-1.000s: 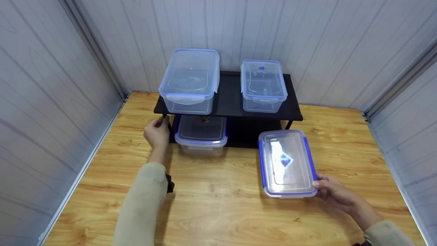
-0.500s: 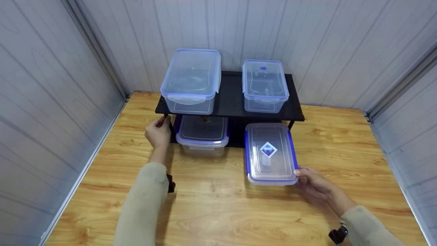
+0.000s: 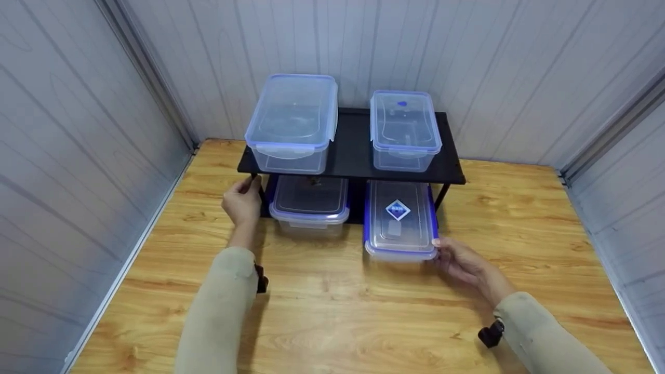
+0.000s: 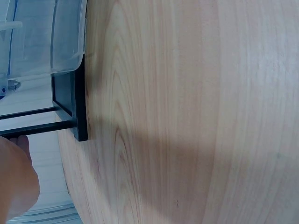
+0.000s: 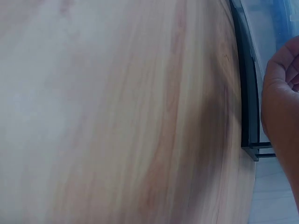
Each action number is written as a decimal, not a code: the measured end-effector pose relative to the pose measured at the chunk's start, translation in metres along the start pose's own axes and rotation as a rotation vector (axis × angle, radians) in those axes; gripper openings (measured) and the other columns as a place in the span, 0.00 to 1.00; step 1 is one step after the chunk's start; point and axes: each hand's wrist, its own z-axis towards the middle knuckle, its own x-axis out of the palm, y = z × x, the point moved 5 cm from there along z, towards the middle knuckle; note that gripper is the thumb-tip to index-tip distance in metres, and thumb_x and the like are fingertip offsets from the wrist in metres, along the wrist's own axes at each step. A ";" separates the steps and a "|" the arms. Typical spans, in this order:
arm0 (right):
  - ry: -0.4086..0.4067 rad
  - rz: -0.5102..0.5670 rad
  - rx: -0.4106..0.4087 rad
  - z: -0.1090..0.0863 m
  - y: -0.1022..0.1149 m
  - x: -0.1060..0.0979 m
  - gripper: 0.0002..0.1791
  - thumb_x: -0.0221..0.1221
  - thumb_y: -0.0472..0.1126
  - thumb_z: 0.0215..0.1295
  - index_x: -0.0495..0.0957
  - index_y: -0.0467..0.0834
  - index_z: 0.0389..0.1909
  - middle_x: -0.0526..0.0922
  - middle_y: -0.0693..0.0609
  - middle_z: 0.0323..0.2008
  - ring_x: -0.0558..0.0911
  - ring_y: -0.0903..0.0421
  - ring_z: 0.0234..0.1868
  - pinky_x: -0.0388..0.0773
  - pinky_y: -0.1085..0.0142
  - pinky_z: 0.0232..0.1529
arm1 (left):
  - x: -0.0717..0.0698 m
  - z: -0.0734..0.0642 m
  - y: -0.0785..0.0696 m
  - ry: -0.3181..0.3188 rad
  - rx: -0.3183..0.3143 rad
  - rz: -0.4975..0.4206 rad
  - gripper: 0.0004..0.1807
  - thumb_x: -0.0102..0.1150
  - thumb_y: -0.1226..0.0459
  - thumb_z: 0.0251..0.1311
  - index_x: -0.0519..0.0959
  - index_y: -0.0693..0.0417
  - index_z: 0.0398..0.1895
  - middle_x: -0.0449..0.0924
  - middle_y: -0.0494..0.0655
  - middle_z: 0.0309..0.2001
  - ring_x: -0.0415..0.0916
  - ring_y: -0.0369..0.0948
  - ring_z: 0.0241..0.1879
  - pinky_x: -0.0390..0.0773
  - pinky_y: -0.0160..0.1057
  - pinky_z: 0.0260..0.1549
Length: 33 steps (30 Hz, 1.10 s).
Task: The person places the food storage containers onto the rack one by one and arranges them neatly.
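My right hand [image 3: 465, 262] grips the front right corner of a clear food storage container [image 3: 387, 228] with blue side clips and a diamond label, thumb on the lid. The container's back part is under the upper board of a black two-tier rack [image 3: 353, 150]. At the rack's front left post [image 4: 42, 128], my left hand [image 3: 241, 205] holds on with thumb and fingers; some fingertips are hidden. Another blue-clipped container [image 3: 310, 200] sits on the lower tier beside that post, its front sticking out. In the right wrist view, the right hand [image 5: 282, 98] is by the rack's lower edge.
A large clear container [image 3: 291, 114] stands on the upper board at left, a smaller one [image 3: 405, 124] at right. The rack is on a wood-grain table [image 3: 322, 311] against a pale back wall [image 3: 348, 47], with side walls left and right.
My right hand has moved the labelled container left and away from me, so its back part is now under the upper board. My left hand has stayed at the post.
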 end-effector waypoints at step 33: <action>-0.230 0.005 -0.032 0.045 0.013 -0.015 0.10 0.52 0.39 0.71 0.77 0.41 0.47 0.84 0.49 0.41 0.79 0.57 0.43 0.73 0.59 0.60 | 0.001 0.000 -0.001 0.023 0.012 -0.014 0.11 0.72 0.55 0.50 0.88 0.51 0.33 0.87 0.49 0.35 0.83 0.43 0.38 0.80 0.37 0.43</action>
